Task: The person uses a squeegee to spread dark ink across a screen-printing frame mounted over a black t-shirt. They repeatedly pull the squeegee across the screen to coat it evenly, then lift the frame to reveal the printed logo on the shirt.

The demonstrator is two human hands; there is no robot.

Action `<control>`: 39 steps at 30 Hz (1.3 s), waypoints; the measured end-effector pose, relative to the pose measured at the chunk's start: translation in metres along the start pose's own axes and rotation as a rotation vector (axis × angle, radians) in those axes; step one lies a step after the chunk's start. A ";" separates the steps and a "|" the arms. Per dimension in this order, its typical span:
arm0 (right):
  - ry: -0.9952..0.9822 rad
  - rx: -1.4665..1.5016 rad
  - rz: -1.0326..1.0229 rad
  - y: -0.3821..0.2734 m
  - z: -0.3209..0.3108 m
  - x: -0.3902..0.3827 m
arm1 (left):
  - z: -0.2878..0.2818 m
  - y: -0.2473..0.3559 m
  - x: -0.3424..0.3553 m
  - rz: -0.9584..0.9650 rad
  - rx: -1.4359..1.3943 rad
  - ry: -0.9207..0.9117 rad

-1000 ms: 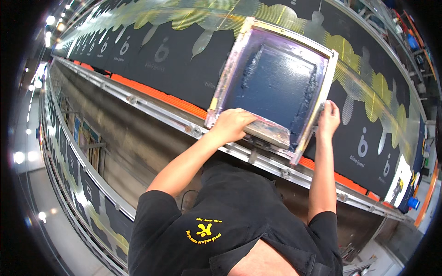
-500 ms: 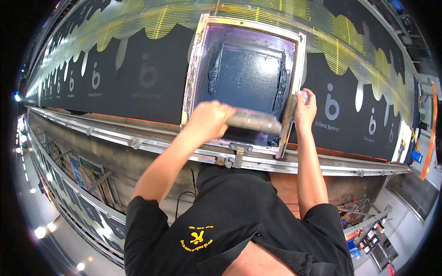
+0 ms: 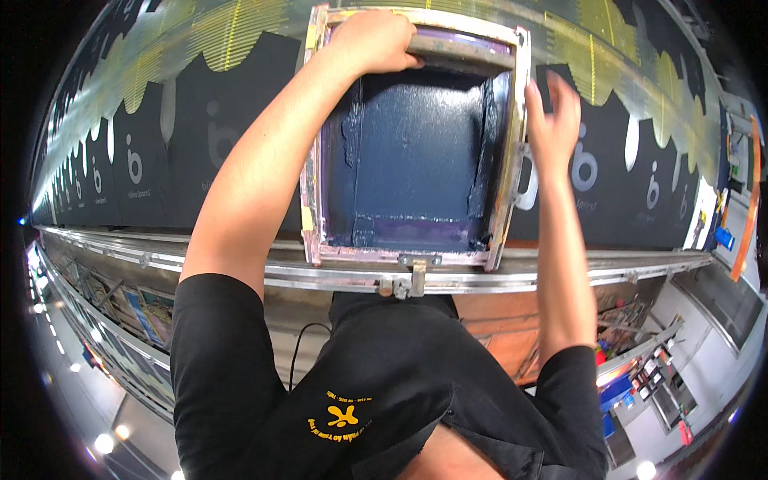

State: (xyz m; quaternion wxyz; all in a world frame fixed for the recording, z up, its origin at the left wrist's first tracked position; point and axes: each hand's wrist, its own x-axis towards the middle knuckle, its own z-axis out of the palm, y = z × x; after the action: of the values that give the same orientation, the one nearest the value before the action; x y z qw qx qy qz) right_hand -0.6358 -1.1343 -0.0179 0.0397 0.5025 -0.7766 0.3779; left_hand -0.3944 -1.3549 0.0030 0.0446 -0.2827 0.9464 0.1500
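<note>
A screen-printing frame (image 3: 518, 88) lies across the long table in front of me, its mesh coated with dark blue ink (image 3: 420, 152). My left hand (image 3: 372, 42) is at the far end of the frame, closed around a squeegee (image 3: 464, 51) that spans the inside of the screen; part of the squeegee is hidden by the hand. Just outside the right edge of the frame, my right hand (image 3: 554, 120) has its thumb and fingers apart, slightly blurred, with nothing in it. A metal handle (image 3: 526, 182) on the frame's right side sits below that hand.
Dark fabric pieces (image 3: 632, 172) with a pale printed mark lie along the table on both sides. A metal rail (image 3: 336, 282) runs along the near edge, with a clamp (image 3: 418, 276) at the frame. An orange strip (image 3: 746, 200) hangs at the far right.
My left hand has carried the squeegee from the near part of the screen to its far end. My right hand has shifted farther away from me, off the frame's side, and its fingers have spread.
</note>
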 end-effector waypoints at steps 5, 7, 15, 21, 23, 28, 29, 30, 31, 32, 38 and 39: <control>-0.783 -0.224 -0.143 -0.064 0.041 0.082 | -0.017 0.016 -0.004 -0.168 -0.004 0.117; -0.700 -0.369 -0.207 -0.062 0.051 0.073 | -0.015 0.019 -0.005 -0.206 0.004 0.051; -0.699 -0.266 -0.261 -0.084 -0.034 -0.090 | 0.045 0.109 -0.159 -0.152 -0.039 -0.022; -0.555 -0.084 -0.343 -0.089 -0.088 -0.210 | 0.100 0.174 -0.275 -0.134 -0.130 0.195; -0.596 -0.056 -0.364 -0.089 -0.101 -0.226 | 0.112 0.188 -0.301 -0.117 -0.148 0.259; -0.746 0.012 -0.332 -0.104 -0.140 -0.208 | 0.057 0.200 -0.305 -0.110 -0.231 0.039; -0.758 0.010 -0.318 -0.106 -0.139 -0.190 | 0.045 0.192 -0.292 -0.097 -0.232 -0.006; -0.769 0.009 -0.302 -0.107 -0.132 -0.169 | 0.035 0.179 -0.272 -0.084 -0.233 -0.051; -0.754 -0.017 -0.337 -0.106 -0.123 -0.145 | 0.027 0.166 -0.250 -0.058 -0.186 -0.006; -0.766 -0.074 -0.332 -0.098 -0.108 -0.123 | 0.019 0.149 -0.219 -0.058 -0.167 -0.052; -0.891 -0.337 -0.081 -0.094 -0.012 0.056 | -0.027 0.036 -0.049 -0.074 -0.042 -0.011; -0.824 -0.278 -0.128 -0.081 0.004 0.074 | -0.030 0.023 -0.030 -0.075 -0.019 0.015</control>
State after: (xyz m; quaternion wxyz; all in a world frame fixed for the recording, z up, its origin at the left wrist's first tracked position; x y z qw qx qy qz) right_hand -0.6050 -1.2090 0.0560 -0.1830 0.6483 -0.7383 0.0348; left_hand -0.3815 -1.3306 0.0428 0.0405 -0.3194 0.9339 0.1552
